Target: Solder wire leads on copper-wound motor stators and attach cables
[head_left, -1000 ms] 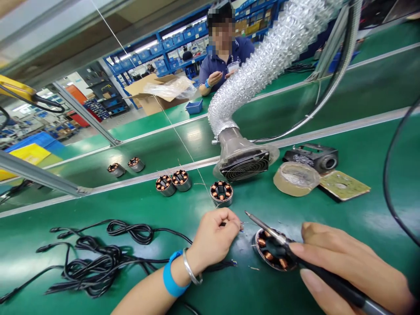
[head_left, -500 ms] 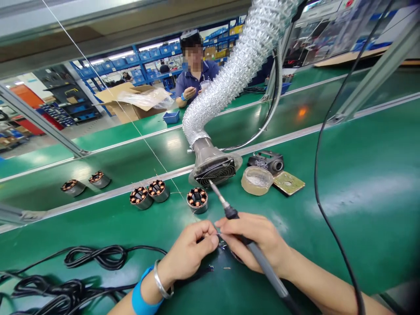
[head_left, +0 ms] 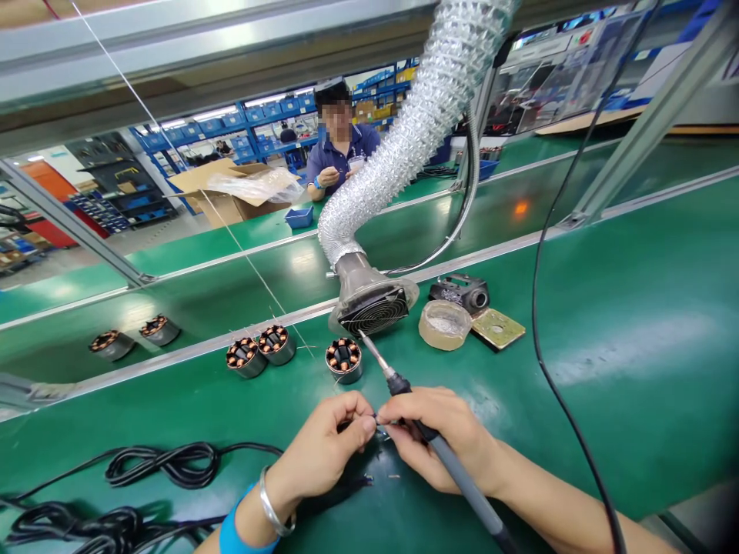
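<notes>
My left hand (head_left: 330, 440) pinches a thin wire between thumb and forefinger, its end mostly hidden by the fingers. My right hand (head_left: 447, 435) is closed around a soldering iron (head_left: 462, 468), whose bare tip points up and away, below the fume hood. Thumb and forefinger of that hand also pinch close against the left fingertips, at the wire. Just beyond the hands stands a motor stator (head_left: 344, 362) with copper windings. Two more stators (head_left: 277, 346) sit side by side to its left. Small wire scraps lie under the hands on the green bench.
A fume hood (head_left: 375, 308) hangs from a silver duct (head_left: 398, 146). To its right are a round tub (head_left: 444, 325), a dark iron stand (head_left: 460, 292) and a metal plate (head_left: 497, 329). Coiled black cables (head_left: 162, 464) lie left. A co-worker (head_left: 340, 154) sits across the line.
The view has shifted slightly. Both hands stay together at the wire, with the right fingertips now closer to the left ones. The soldering iron remains in the right hand.
</notes>
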The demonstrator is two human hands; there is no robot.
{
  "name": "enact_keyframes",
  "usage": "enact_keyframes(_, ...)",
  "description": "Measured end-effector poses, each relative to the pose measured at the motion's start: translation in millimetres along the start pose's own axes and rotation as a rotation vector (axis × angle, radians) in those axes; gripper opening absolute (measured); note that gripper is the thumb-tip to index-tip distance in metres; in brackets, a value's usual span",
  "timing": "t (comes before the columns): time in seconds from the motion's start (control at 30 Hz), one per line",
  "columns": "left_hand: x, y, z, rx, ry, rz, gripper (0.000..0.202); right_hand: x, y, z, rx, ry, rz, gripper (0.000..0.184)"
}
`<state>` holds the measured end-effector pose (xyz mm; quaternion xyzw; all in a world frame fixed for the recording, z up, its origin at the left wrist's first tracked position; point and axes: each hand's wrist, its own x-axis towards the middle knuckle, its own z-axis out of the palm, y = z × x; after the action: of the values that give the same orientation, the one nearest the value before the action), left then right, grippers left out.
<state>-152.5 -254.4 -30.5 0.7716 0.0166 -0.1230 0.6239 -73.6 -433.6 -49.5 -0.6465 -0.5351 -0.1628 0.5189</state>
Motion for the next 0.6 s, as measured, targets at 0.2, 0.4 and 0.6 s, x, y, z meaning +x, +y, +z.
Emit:
enact_keyframes(0.2,2.9,-10.2,0.7,-0.213,-0.024,-0.046,0.043,-1.5,1.7,0.2,0.09,-0.009,0.031,0.035)
enact_keyframes(0.4,1.7,-11.4,8.1,-0.384,-0.021,-0.222,0.043,-2.3,1.3,3.5,0.083,0.029,0.033,0.026)
enact_keyframes(0.6,1.2,-9.5,16.4,-0.493,0.085,-0.244,0.04,-4.2,-4.5,-4.4,0.06,0.039,0.095,0.023)
